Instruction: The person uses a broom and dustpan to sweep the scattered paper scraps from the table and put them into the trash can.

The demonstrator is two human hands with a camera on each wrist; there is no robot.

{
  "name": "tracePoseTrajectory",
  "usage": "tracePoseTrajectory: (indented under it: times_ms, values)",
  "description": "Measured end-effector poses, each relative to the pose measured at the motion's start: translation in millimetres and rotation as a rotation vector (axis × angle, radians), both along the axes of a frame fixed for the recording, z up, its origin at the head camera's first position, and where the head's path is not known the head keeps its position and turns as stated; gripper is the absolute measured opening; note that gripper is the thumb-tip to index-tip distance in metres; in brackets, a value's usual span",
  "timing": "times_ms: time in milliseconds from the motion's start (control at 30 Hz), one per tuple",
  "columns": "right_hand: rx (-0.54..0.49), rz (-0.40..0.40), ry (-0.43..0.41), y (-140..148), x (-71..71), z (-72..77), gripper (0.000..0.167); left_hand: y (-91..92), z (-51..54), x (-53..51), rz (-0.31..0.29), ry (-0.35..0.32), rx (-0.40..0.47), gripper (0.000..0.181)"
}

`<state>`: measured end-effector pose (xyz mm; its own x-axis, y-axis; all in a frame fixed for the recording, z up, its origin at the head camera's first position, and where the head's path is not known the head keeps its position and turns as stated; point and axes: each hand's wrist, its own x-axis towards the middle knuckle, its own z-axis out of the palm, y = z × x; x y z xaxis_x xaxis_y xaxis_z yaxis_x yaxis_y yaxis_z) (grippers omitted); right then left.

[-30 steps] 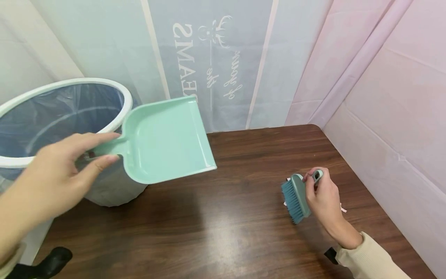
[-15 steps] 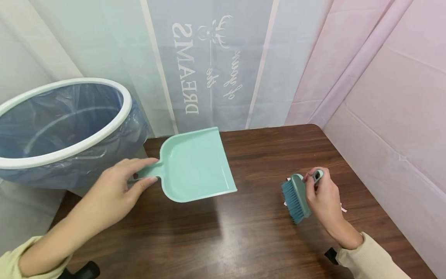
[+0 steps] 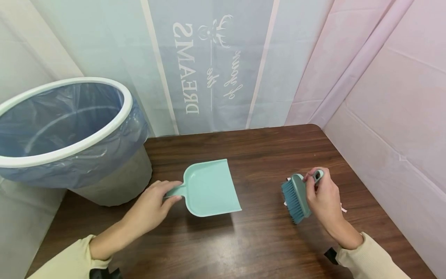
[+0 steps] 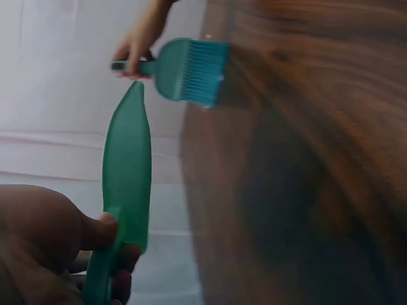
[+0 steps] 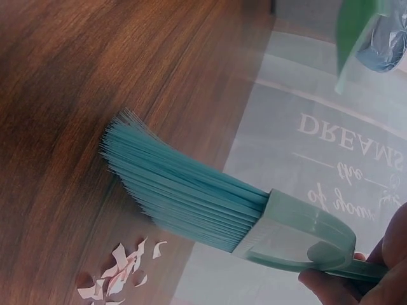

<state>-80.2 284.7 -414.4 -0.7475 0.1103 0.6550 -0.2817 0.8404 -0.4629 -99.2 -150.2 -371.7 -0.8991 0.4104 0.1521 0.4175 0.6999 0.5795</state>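
Note:
My left hand [image 3: 152,205] grips the short handle of a mint-green dustpan [image 3: 211,188], holding it above the table with its flat lip toward the right. No scraps show in the pan. On the right side, my right hand [image 3: 324,197] holds a small hand brush [image 3: 301,195] by its handle. The teal bristles [image 5: 184,184] touch the tabletop and splay at their tips. Beside them lie several torn white paper scraps [image 5: 117,270] in the right wrist view. From the head view, the brush and right hand hide most of these scraps.
A bin [image 3: 118,182] with a white rim and a bluish plastic liner stands on the left. The dark wood table [image 3: 258,151] meets a printed curtain [image 3: 195,66] at the back. Pale pink cloth [image 3: 393,116] hangs along the right edge.
My left hand has carried the dustpan from beside the bin to the right and down, closer to the table. My right hand and the brush have stayed in place.

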Motion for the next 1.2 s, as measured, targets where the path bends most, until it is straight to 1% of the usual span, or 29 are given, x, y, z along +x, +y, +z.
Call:
tracePoseTrajectory:
  times_ms: [133, 267, 400, 567, 700, 833, 1200]
  values:
    - [-0.003, 0.001, -0.002, 0, -0.3, 0.4, 0.014, 4.0, -24.4, -2.3, -0.001, -0.013, 0.011, 0.038]
    - [-0.006, 0.005, -0.005, -1, 0.2, -0.1, 0.014, 7.4, -45.2, -2.3, 0.000, -0.055, 0.019, 0.039]
    - [-0.008, 0.009, -0.007, -1, 0.5, -0.5, 0.014, 10.7, -61.3, 0.0, 0.017, -0.098, 0.015, 0.039]
    - [-0.003, 0.009, -0.001, 0, 0.3, -0.5, 0.015, 13.2, -77.3, 2.3, 0.042, -0.116, 0.011, 0.038]
    - [-0.004, 0.011, 0.002, 0, 0.4, -0.3, 0.016, 14.6, -86.0, 2.8, 0.053, -0.118, 0.007, 0.037]
    - [-0.008, 0.013, -0.004, 0, 0.7, 0.1, 0.016, 15.5, -90.6, 1.7, 0.049, -0.106, -0.008, 0.037]
    - [-0.006, 0.019, -0.007, -1, 1.7, 0.9, 0.016, 12.1, -93.6, -2.5, 0.025, -0.098, -0.055, 0.037]
